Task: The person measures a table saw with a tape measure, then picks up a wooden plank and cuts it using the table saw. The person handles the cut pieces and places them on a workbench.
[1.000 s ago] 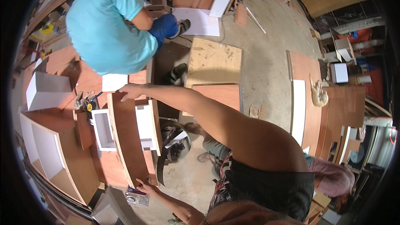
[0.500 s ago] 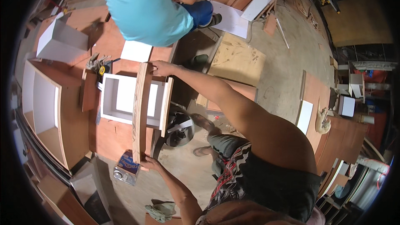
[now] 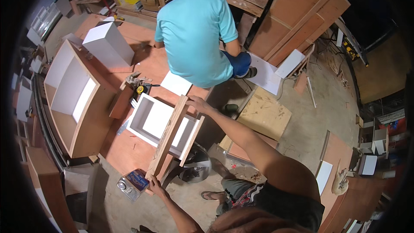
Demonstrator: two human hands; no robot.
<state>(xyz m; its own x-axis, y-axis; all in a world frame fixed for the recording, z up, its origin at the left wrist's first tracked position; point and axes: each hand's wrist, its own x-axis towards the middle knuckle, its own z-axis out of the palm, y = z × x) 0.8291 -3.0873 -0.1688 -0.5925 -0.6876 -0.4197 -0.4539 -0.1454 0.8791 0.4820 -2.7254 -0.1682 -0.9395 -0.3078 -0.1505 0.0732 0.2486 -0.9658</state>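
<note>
A long wooden board (image 3: pixel 167 136) lies across a white drawer-like box (image 3: pixel 144 130) with a wood-edged panel (image 3: pixel 192 141) on its right side. My left hand (image 3: pixel 157 186) grips the board's near end, fingers closed round its edge. At the far end, my right hand (image 3: pixel 199 104) holds the same board, its thumb and fingers partly hidden by the wood. Under the box is a reddish-brown plywood worktop (image 3: pixel 123 146). A blue box with a clear container (image 3: pixel 133 184) sits close to my left hand.
Ahead, a co-worker in a turquoise shirt (image 3: pixel 196 39) sits with their back to me. On the left stand an open wooden cabinet (image 3: pixel 88 123) and a white box (image 3: pixel 108 45). A tape measure (image 3: pixel 140 89) lies beyond the drawer-like box. Plywood sheets (image 3: pixel 265 111) lie on the right.
The view has swung upward and turned, so the scene sits lower and further right. Both hands still hold the board across the white box.
</note>
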